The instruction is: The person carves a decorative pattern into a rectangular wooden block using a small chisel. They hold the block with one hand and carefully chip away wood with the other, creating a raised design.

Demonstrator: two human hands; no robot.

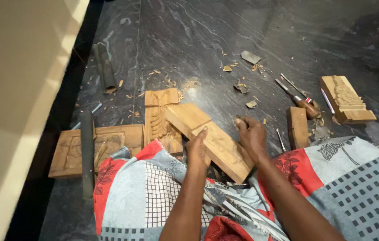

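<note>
Head view: left hand (197,149) grips the near edge of a carved plank (209,138) lying tilted across the lap at centre. Right hand (249,134) presses fingers closed on its far edge. Chisels (297,96) lie at two o'clock, another carved block (160,118) touching at ten.

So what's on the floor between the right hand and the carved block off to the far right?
Head view: a plain wood block and wooden-handled chisels.
</note>
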